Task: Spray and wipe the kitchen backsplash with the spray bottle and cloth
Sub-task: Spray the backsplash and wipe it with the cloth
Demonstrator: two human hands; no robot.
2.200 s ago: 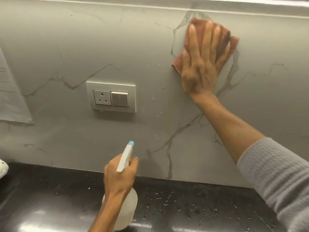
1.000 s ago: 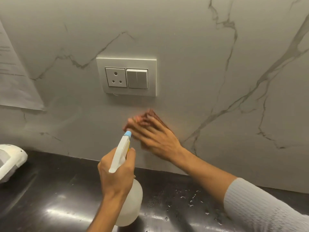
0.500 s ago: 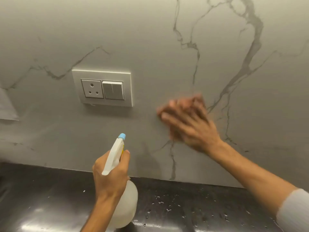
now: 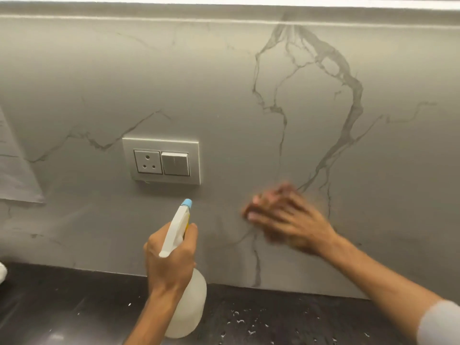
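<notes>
The grey marble-veined backsplash (image 4: 224,90) fills the view. My right hand (image 4: 291,220), blurred by motion, presses a reddish-brown cloth (image 4: 282,189) flat against the wall to the right of the socket plate; only the cloth's upper edge shows past my fingers. My left hand (image 4: 169,260) grips the neck of a white spray bottle (image 4: 191,307) with a blue nozzle (image 4: 187,202), held upright above the counter and pointing at the wall below the socket plate.
A white socket and switch plate (image 4: 161,161) sits on the wall left of centre. A sheet of paper (image 4: 15,175) hangs at the far left. The black counter (image 4: 286,319) below carries scattered droplets. A white object (image 4: 2,272) shows at the left edge.
My right hand has wiped the cloth from high on the wall down beneath the socket plate, then to its right. The left hand keeps the bottle in about the same place.
</notes>
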